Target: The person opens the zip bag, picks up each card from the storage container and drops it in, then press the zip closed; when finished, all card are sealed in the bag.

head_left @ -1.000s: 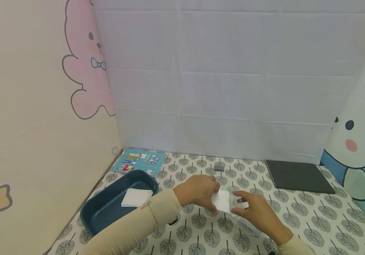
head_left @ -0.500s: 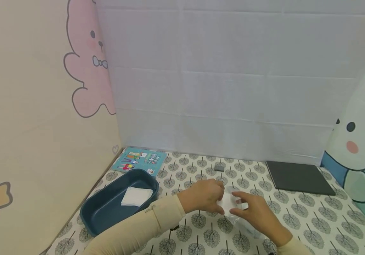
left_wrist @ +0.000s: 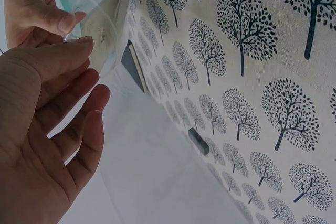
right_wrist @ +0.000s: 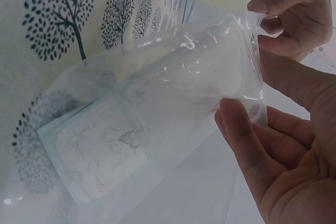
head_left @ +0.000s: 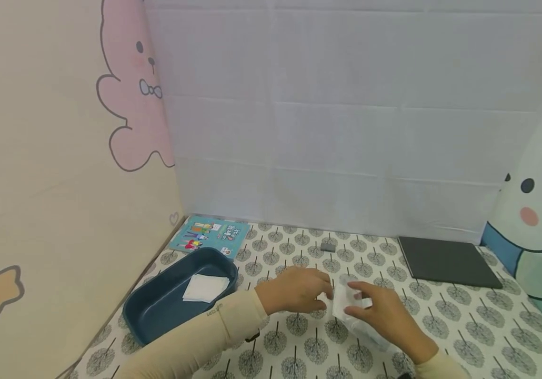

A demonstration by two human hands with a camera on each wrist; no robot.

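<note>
A clear plastic bag (head_left: 347,300) is held by my right hand (head_left: 384,313), whose thumb and fingers spread the bag near its mouth. Inside, a white patterned stack (right_wrist: 102,153) with pale blue edges shows through the film. My left hand (head_left: 294,289) hovers beside the bag's mouth, fingers loosely bent with a gap between thumb and fingers. Nothing is visible in that hand (left_wrist: 47,114); whether its thumb touches the film is unclear. Several white square sheets (head_left: 204,288) lie in a dark blue basin (head_left: 152,316) to the left.
A turquoise illustrated book (head_left: 214,237) lies behind the basin. A small grey block (head_left: 328,247) sits at the back of the tree-patterned tablecloth (head_left: 294,342). A flat black board (head_left: 448,261) lies at the back right. A white curtain (head_left: 328,131) hangs behind.
My left hand pushed a white square piece rightward into the bag, where it went out of sight between the fingers, then drew back slightly left without it. The right hand stayed on the bag.
</note>
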